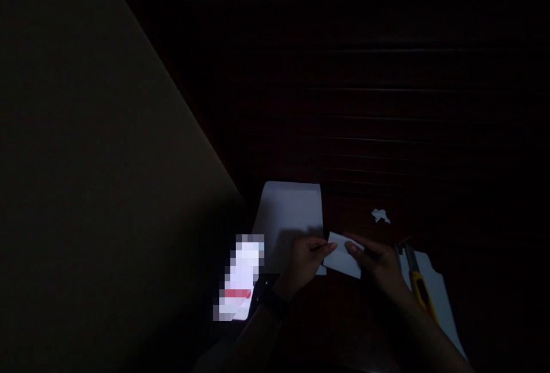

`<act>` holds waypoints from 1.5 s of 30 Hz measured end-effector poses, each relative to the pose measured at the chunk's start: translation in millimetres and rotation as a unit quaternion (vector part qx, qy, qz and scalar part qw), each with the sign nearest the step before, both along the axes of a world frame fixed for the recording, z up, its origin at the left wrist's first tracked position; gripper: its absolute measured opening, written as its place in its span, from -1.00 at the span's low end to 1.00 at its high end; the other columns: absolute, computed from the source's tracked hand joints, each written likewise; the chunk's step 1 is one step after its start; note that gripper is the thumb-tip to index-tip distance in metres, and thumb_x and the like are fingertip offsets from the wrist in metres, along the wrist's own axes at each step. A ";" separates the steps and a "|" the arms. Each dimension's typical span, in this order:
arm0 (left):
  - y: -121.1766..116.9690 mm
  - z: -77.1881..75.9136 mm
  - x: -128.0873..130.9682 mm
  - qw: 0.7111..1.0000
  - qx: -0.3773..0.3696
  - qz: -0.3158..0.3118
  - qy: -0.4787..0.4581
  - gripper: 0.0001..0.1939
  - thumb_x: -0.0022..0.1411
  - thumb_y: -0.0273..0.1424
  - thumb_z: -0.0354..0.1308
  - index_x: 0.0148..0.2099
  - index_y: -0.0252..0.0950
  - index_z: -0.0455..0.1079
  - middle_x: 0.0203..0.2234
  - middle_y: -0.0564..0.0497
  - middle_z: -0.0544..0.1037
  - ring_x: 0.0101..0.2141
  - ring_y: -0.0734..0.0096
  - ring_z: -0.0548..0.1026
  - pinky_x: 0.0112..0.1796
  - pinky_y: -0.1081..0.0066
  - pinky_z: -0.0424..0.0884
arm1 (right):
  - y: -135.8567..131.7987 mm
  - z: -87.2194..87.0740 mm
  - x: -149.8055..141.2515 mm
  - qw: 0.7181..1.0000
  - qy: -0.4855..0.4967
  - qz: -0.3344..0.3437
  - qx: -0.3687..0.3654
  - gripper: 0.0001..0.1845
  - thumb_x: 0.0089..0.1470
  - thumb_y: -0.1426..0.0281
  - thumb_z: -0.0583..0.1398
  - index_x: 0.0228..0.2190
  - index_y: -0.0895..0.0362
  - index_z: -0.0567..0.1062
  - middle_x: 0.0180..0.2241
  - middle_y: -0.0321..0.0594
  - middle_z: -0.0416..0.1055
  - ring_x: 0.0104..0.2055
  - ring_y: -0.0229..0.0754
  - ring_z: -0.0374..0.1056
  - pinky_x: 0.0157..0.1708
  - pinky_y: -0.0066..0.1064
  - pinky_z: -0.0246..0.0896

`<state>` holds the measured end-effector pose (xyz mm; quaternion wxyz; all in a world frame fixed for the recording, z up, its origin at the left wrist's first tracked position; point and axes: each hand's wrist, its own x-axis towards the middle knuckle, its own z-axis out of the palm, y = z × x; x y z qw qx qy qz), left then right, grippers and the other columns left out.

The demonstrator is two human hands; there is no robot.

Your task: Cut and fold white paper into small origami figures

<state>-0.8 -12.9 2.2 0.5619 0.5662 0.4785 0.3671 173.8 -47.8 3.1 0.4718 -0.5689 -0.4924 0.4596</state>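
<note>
A small piece of white paper (pixel 344 260) is held between my two hands above the dark table. My left hand (pixel 304 261) pinches its left edge, thumb on top. On the other side my right hand (pixel 378 261) grips the paper's right part, its thumb pressed on the upper face. A faint crease seems to run across the paper near the thumbs. Behind my left hand lies a larger white sheet (pixel 292 207). The fingers under the paper are hidden.
A yellow utility knife (pixel 423 297) rests on white paper (pixel 447 310) at the right. A small folded or crumpled paper piece (pixel 380 215) lies farther back. At the left glows a blurred phone screen (pixel 243 275). A pale wall (pixel 107 161) borders the left side; the scene is dim.
</note>
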 end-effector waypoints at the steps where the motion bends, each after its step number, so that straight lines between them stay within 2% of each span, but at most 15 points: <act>1: -0.1 -1.0 0.0 1.000 0.002 0.001 0.004 -0.67 0.07 -0.19 0.17 -0.50 -0.39 0.46 -0.67 0.08 0.37 -0.61 0.57 0.25 -0.59 0.55 0.12 | 0.2 -0.6 0.1 1.000 -0.004 -0.003 0.001 -0.67 -0.01 0.24 0.22 -0.17 0.06 0.52 -0.12 -0.15 0.48 -0.07 0.02 0.37 -0.06 -0.14 0.24; 5: 0.5 -5.6 -0.6 1.000 0.018 0.001 0.017 -0.67 0.09 -0.17 0.15 -0.46 -0.38 0.47 -0.62 0.05 0.43 -0.58 0.54 0.29 -0.58 0.55 0.15 | 1.1 -4.3 1.4 1.000 -0.029 -0.003 0.005 -0.64 -0.05 0.24 0.24 -0.16 0.05 0.52 -0.14 -0.16 0.48 -0.09 0.03 0.38 -0.08 -0.13 0.26; 9: 0.4 -8.3 -0.8 0.997 0.060 -0.003 0.048 -0.66 0.13 -0.18 0.11 -0.46 -0.36 0.46 -0.60 0.04 0.46 -0.57 0.51 0.34 -0.57 0.54 0.18 | 1.6 -4.1 4.6 0.996 -0.084 0.012 0.035 -0.59 -0.06 0.27 0.26 -0.10 0.01 0.47 -0.06 -0.19 0.43 0.00 0.01 0.31 0.01 -0.12 0.18; 12: -3.0 -8.8 -1.3 0.985 0.121 -0.020 0.118 -0.67 0.19 -0.22 0.05 -0.46 -0.33 0.47 -0.61 0.04 0.48 -0.58 0.50 0.36 -0.58 0.53 0.17 | 2.0 -1.4 5.9 0.990 -0.123 0.046 0.061 -0.47 -0.07 0.27 0.26 -0.01 -0.01 0.38 -0.01 -0.19 0.38 0.03 0.00 0.28 0.04 -0.10 0.14; 14: -6.7 -8.4 -2.1 0.968 0.176 -0.049 0.172 -0.70 0.23 -0.30 0.02 -0.44 -0.30 0.48 -0.57 0.03 0.51 -0.55 0.48 0.40 -0.53 0.51 0.20 | 2.6 -0.6 5.6 0.984 -0.144 0.065 0.086 -0.43 -0.07 0.27 0.26 0.02 -0.02 0.35 0.00 -0.19 0.37 0.03 -0.01 0.27 0.04 -0.13 0.15; 16: -10.5 -6.9 -2.4 0.950 0.217 -0.086 0.208 -0.73 0.24 -0.38 -0.01 -0.40 -0.28 0.49 -0.51 0.02 0.55 -0.50 0.46 0.44 -0.46 0.49 0.24 | 3.2 -1.7 5.0 0.979 -0.160 0.082 0.096 -0.52 -0.06 0.28 0.25 -0.04 -0.02 0.41 -0.05 -0.19 0.42 -0.01 -0.04 0.31 0.00 -0.18 0.20; 18: -13.4 -4.5 -1.6 0.943 0.229 -0.107 0.216 -0.75 0.25 -0.43 -0.02 -0.35 -0.26 0.49 -0.46 0.02 0.57 -0.47 0.45 0.46 -0.41 0.48 0.26 | 3.3 -4.2 4.7 0.979 -0.164 0.097 0.072 -0.68 -0.02 0.27 0.22 -0.16 0.00 0.51 -0.16 -0.20 0.49 -0.13 -0.06 0.39 -0.11 -0.24 0.28; 20: -14.9 -2.0 0.7 0.952 0.214 -0.102 0.195 -0.76 0.25 -0.41 -0.01 -0.28 -0.23 0.50 -0.42 0.03 0.58 -0.43 0.43 0.48 -0.39 0.48 0.27 | 2.9 -6.7 4.8 0.984 -0.152 0.086 0.033 -0.77 0.00 0.25 0.20 -0.29 0.03 0.56 -0.29 -0.21 0.53 -0.26 -0.08 0.44 -0.23 -0.29 0.33; 22: -15.2 -1.0 4.0 0.967 0.181 -0.081 0.158 -0.77 0.23 -0.33 0.01 -0.26 -0.21 0.51 -0.39 0.02 0.59 -0.42 0.40 0.49 -0.39 0.48 0.29 | 2.5 -7.8 4.8 0.989 -0.138 0.050 0.006 -0.77 -0.02 0.22 0.21 -0.36 0.07 0.58 -0.37 -0.21 0.55 -0.33 -0.08 0.45 -0.33 -0.32 0.34; 28: -13.5 -9.3 11.9 0.996 0.071 -0.017 0.051 -0.76 0.13 -0.22 0.12 -0.33 -0.26 0.52 -0.44 -0.01 0.58 -0.43 0.34 0.49 -0.45 0.48 0.31 | 2.3 -2.9 0.6 0.993 -0.114 -0.022 -0.012 -0.72 -0.06 0.18 0.22 -0.40 0.13 0.57 -0.45 -0.19 0.53 -0.41 -0.09 0.42 -0.45 -0.37 0.29; 33: -11.5 -17.3 13.1 1.000 0.021 -0.004 -0.021 -0.75 0.08 -0.22 0.17 -0.31 -0.30 0.51 -0.41 -0.04 0.58 -0.38 0.33 0.49 -0.39 0.47 0.35 | -0.8 0.9 -2.0 0.988 -0.151 -0.021 0.030 -0.67 0.02 0.19 0.17 -0.19 0.06 0.50 -0.41 -0.24 0.51 -0.39 -0.12 0.40 -0.39 -0.36 0.28; 37: -10.6 -18.0 13.7 0.998 -0.004 -0.003 -0.058 -0.74 0.05 -0.23 0.20 -0.31 -0.34 0.51 -0.40 -0.08 0.58 -0.36 0.32 0.50 -0.36 0.45 0.38 | -2.8 -0.7 -1.8 0.984 -0.167 -0.004 0.053 -0.74 0.04 0.20 0.16 -0.27 0.04 0.53 -0.28 -0.22 0.52 -0.25 -0.09 0.41 -0.25 -0.33 0.27; 41: -11.4 -14.8 14.6 0.995 -0.026 0.020 -0.090 -0.69 0.01 -0.24 0.25 -0.23 -0.34 0.49 -0.32 -0.11 0.58 -0.32 0.28 0.51 -0.33 0.43 0.40 | -2.9 -2.5 -3.5 0.982 -0.181 -0.013 0.050 -0.73 0.05 0.20 0.15 -0.27 0.07 0.52 -0.36 -0.22 0.52 -0.33 -0.10 0.41 -0.34 -0.36 0.28; 45: -12.3 -13.6 15.1 0.995 -0.026 0.024 -0.095 -0.69 0.00 -0.23 0.25 -0.25 -0.35 0.52 -0.33 -0.12 0.59 -0.30 0.26 0.52 -0.29 0.39 0.41 | -3.8 -2.9 -6.3 0.980 -0.189 -0.033 0.056 -0.73 0.06 0.20 0.13 -0.28 0.08 0.51 -0.37 -0.22 0.52 -0.33 -0.10 0.42 -0.34 -0.36 0.28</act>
